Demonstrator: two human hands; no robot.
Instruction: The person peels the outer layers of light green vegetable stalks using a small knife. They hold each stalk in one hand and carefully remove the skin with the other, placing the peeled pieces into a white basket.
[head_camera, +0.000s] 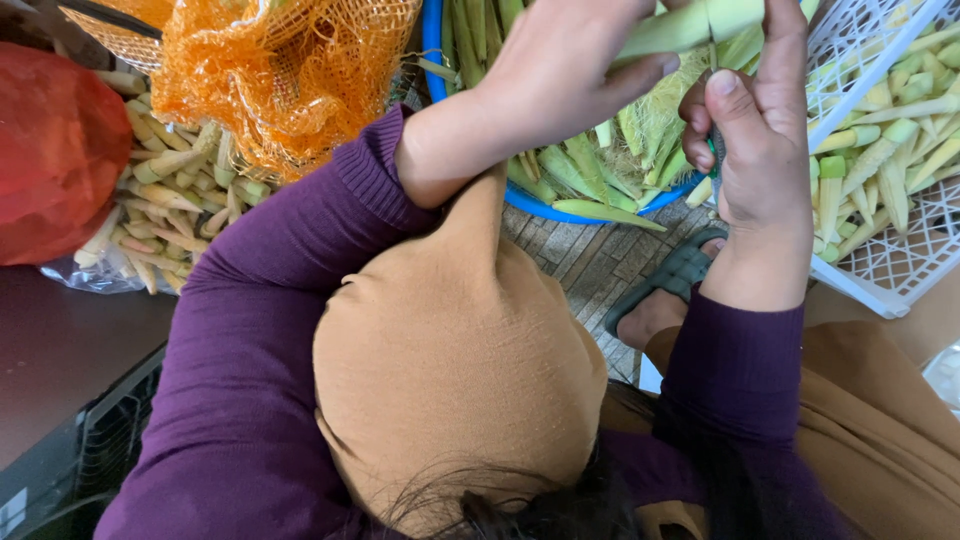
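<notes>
Left hand (560, 70) clamps corn ear (690, 25) over blue basin (432, 40). Right hand (760, 130) grips small knife (716, 150), blade at husk. Best keep cut shallow, thumb clear, husks dropping in basin, peeled cobs to white crate (880, 280).

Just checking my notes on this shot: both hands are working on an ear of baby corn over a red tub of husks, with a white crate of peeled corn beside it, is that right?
Not quite: in the head view the tub is blue, not red. Otherwise yes: the left hand and right hand work on an ear of baby corn over it, the white crate beside it.
</notes>
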